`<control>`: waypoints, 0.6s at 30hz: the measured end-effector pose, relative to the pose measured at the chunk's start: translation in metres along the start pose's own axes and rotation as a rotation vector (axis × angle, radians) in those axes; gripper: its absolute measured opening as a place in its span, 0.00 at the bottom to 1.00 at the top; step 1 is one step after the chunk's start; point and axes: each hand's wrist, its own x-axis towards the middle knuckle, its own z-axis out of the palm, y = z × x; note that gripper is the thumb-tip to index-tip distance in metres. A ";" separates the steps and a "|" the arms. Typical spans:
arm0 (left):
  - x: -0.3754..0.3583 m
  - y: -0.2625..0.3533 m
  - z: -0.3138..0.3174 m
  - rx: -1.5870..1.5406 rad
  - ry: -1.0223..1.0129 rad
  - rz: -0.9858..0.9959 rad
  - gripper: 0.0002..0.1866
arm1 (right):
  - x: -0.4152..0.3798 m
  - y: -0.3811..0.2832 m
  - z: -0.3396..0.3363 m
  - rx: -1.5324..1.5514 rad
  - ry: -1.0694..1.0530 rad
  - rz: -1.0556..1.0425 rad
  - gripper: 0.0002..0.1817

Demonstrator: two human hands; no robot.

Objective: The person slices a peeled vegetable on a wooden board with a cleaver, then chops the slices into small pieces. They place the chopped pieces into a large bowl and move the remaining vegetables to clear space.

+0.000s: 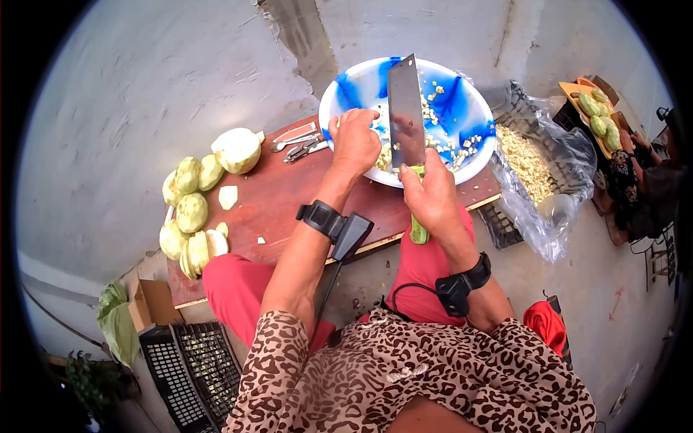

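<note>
My right hand [435,189] is wrapped round the green handle of a cleaver [406,108], whose broad blade points up and away over the bowl. Just left of the blade, my left hand [355,142] has its fingers curled over the near left rim of a blue and white bowl [473,108]; what they hold, if anything, is hidden. Small pale diced pieces [465,150] lie inside the bowl. On the low red-brown table [274,209] to the left sit several peeled pale green fruits or vegetables [192,212], and a larger cut one [237,150].
Peelers [299,144] lie left of the bowl. To the right, a crate lined with clear plastic [570,159] holds diced pieces [523,162]. A black crate [191,368] stands at lower left. Another person [646,173] sits at far right by an orange board [574,90].
</note>
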 end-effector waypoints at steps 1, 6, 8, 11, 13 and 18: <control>-0.001 0.000 0.001 0.028 -0.029 0.016 0.15 | 0.000 -0.002 -0.001 0.001 -0.024 0.037 0.13; -0.011 0.006 0.001 -0.026 0.155 0.077 0.10 | 0.000 0.017 0.011 0.146 0.000 0.119 0.09; -0.022 0.008 -0.010 -0.131 0.142 0.040 0.09 | -0.001 0.008 0.014 0.379 -0.030 0.204 0.08; -0.036 0.011 -0.015 -0.147 0.243 0.065 0.07 | 0.004 -0.011 0.002 0.716 -0.089 0.323 0.12; -0.049 0.021 -0.029 -0.331 0.248 -0.085 0.07 | 0.004 -0.008 0.007 0.849 -0.117 0.363 0.11; -0.100 0.005 -0.058 -0.919 0.265 -0.529 0.10 | -0.011 -0.018 0.039 0.921 -0.239 0.375 0.11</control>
